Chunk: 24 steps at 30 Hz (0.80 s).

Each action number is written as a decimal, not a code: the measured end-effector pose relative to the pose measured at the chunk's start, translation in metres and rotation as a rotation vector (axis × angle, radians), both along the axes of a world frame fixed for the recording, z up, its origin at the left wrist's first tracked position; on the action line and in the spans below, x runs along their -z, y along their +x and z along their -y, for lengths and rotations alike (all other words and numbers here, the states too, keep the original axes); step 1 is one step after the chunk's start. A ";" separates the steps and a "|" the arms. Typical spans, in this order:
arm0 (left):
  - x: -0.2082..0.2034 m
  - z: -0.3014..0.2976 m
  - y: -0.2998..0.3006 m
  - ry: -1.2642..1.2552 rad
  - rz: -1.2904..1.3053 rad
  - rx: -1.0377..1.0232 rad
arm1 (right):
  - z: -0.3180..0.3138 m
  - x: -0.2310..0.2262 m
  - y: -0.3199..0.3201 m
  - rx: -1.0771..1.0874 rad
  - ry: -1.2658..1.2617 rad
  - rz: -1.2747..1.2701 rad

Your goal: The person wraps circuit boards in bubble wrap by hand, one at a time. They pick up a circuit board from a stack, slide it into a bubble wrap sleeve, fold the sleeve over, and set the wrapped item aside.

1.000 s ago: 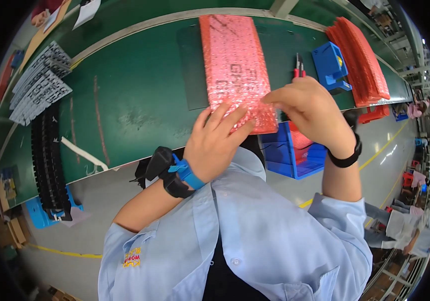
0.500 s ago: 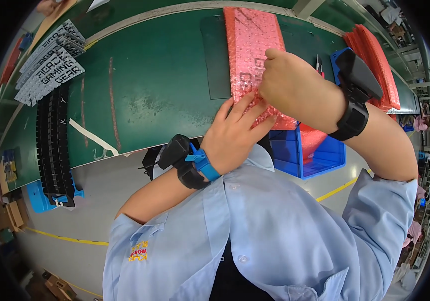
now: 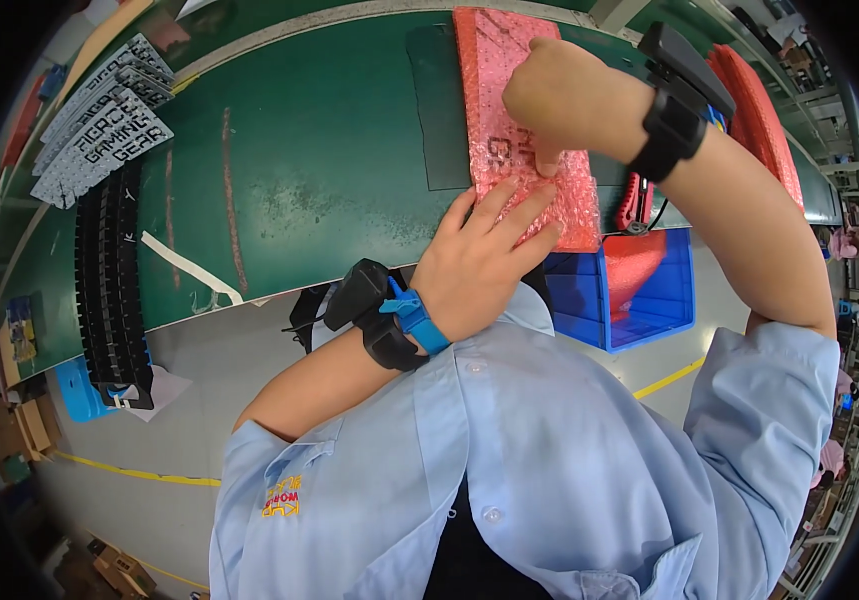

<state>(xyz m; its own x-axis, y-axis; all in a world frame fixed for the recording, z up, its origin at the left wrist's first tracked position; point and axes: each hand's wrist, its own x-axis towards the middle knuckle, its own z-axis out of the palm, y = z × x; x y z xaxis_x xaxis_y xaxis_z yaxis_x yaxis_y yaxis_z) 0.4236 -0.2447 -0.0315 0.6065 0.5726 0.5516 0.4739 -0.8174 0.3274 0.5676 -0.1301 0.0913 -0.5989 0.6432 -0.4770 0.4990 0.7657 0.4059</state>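
A pink bubble-wrap pouch (image 3: 494, 90) lies on the green bench in front of me, dark lettering showing through from a flat thing inside. My left hand (image 3: 479, 262) rests flat on its near end, fingers spread. Over the pouch's right side is my right hand (image 3: 574, 100), its fingers curled in and one digit reaching down to the wrap. The back of that hand hides most of its fingers and anything in them. To the right of the pouch lies a red utility knife (image 3: 635, 203), close to the bench edge.
More pink bubble-wrap pouches (image 3: 757, 125) are stacked at the right. A blue bin (image 3: 649, 325) with pink wrap stands below the bench edge. At the left are lettered grey-white plates (image 3: 99, 145) and a long stack of black ribbed pieces (image 3: 109, 285). A dark sheet (image 3: 439, 120) adjoins the pouch.
My right hand has moved away from me and slightly left over the pouch, uncovering the utility knife. My left hand stays spread on the near end.
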 end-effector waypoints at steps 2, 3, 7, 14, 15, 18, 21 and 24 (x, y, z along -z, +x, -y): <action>-0.002 0.001 0.001 -0.004 -0.009 -0.006 | -0.015 0.001 0.003 0.048 -0.014 0.038; -0.002 0.002 0.001 -0.002 -0.012 -0.009 | -0.026 0.001 0.011 0.102 0.032 0.020; -0.002 0.002 0.000 0.022 0.001 0.003 | -0.036 0.000 0.055 0.197 0.206 -0.197; -0.006 0.002 0.001 -0.002 -0.024 -0.007 | 0.014 0.030 0.071 0.337 0.243 -0.813; -0.006 0.003 0.001 0.003 -0.030 0.014 | 0.011 0.036 0.078 0.373 0.381 -0.767; 0.003 -0.002 0.003 0.068 -0.028 -0.032 | 0.020 0.050 0.104 0.448 0.555 -0.859; -0.019 -0.007 0.006 -0.004 -0.101 -0.019 | 0.038 0.052 0.121 0.478 0.609 -1.155; -0.026 -0.011 0.004 -0.024 -0.140 0.002 | 0.104 0.050 0.102 0.845 0.157 -1.648</action>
